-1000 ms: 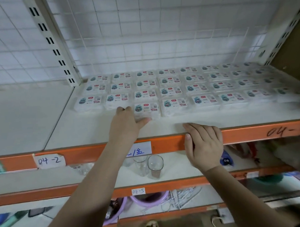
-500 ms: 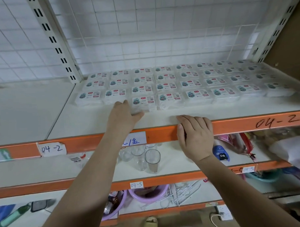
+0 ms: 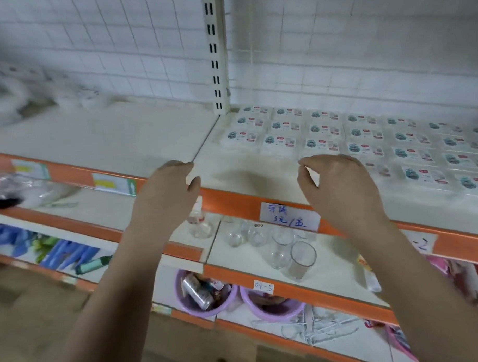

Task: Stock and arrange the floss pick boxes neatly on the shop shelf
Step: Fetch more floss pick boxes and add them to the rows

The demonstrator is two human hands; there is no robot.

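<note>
Several white floss pick boxes (image 3: 323, 145) with teal and red labels lie flat in neat rows on the white shelf (image 3: 240, 175) with an orange front rail, right of the slotted upright. My left hand (image 3: 166, 194) hovers in front of the shelf edge, fingers loosely curled, holding nothing. My right hand (image 3: 338, 185) hovers at the shelf edge just before the front row of boxes, fingers loosely curled and empty. Neither hand touches a box.
A handwritten price label (image 3: 289, 217) is stuck on the orange rail. The shelf below holds clear glasses (image 3: 301, 260). Lower down sit purple basins (image 3: 206, 295) and white hangers. The left shelf bay (image 3: 101, 137) is bare white, with blurred goods at far left.
Both hands have lifted off the shelf: the left left the front-row box, the right left the orange rail. The view has swung left, so the boxes now sit at the right.
</note>
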